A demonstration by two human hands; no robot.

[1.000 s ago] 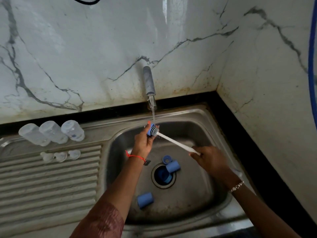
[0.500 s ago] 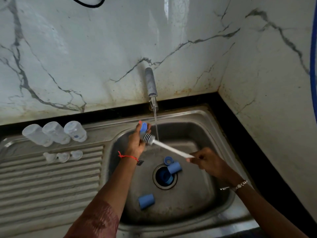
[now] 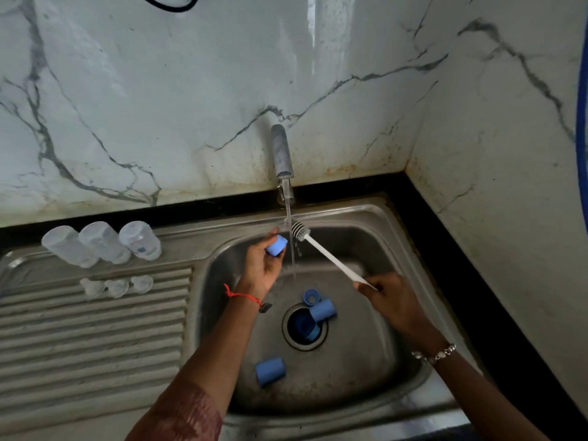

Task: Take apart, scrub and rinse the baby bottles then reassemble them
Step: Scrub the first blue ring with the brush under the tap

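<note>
Head view looked down on a steel sink (image 3: 343, 214). On its ridged drainboard (image 3: 95, 338) at far left, three clear bottles (image 3: 103, 241) sat side by side, with three clear teats (image 3: 117, 288) in a row just in front of them. Further right, the left hand (image 3: 262, 265), a red thread (image 3: 243, 297) round its wrist, was raised over the back of the basin, fingers and thumb curled round a small blue cap (image 3: 276, 245) just left of the water. The tap (image 3: 281, 151) ran, a thin stream (image 3: 292, 249) falling into the basin. The brush (image 3: 331, 257) had its bristled head in the stream under the spout, near the blue cap but apart from it. Its white handle slanted down to the right hand (image 3: 391, 300), whose fingers pinched the handle's end. On the basin floor a blue ring (image 3: 311, 296) and a blue cover (image 3: 323, 310) lay at the edge of the drain (image 3: 288, 340), another blue piece (image 3: 307, 329) sat inside it, and a second blue cover (image 3: 269, 371) lay nearer the front. A beaded bracelet (image 3: 434, 354) circled the right wrist
</note>
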